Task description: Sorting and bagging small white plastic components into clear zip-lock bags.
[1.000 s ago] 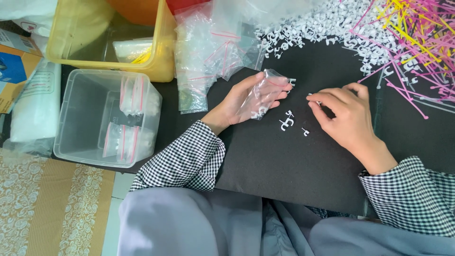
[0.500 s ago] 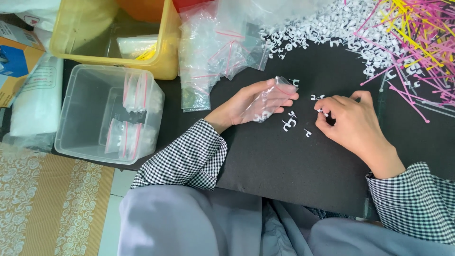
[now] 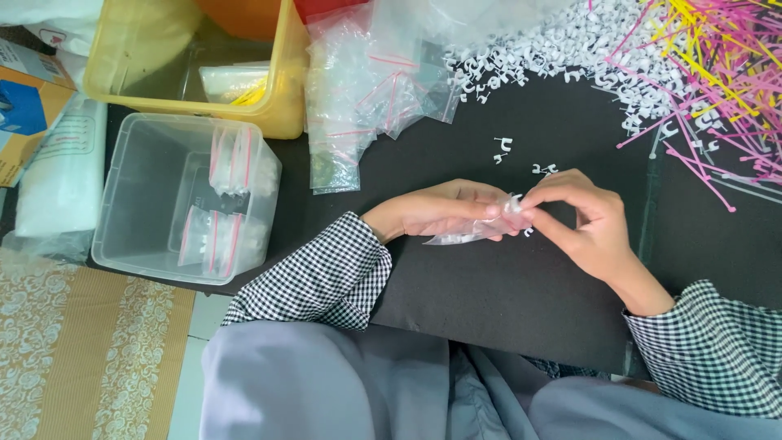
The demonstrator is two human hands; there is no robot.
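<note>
- I see the left hand (image 3: 444, 213) lying low over the middle of the black worktop (image 3: 505, 293), fingers closed around a small clear plastic bag (image 3: 466, 235); the bag shows under and just ahead of the fingertips.
- The right hand (image 3: 582, 218) meets the left at the bag's mouth. Its thumb and forefinger are pinched narrow on something small and white; I cannot tell whether this is one clip or several.
- One small white clip (image 3: 529, 233) lies on the worktop just below the meeting fingertips. A few loose clips (image 3: 544, 169) lie just beyond the right hand, and two more (image 3: 503, 147) a little farther toward the far edge.
- A wide heap of white clips (image 3: 586, 49) runs along the far edge of the worktop.
- A tangle of pink and yellow plastic strips (image 3: 717, 73) fills the far right corner, overlapping the heap.
- A pile of empty clear bags with red seals (image 3: 366, 90) lies at the far left corner of the worktop.
- A clear plastic tub (image 3: 138, 244) stands at the left edge and holds filled small bags (image 3: 213, 236).
- A yellow bin (image 3: 122, 94) stands beyond the tub.
- Both wrists show checked sleeves (image 3: 318, 273).
</note>
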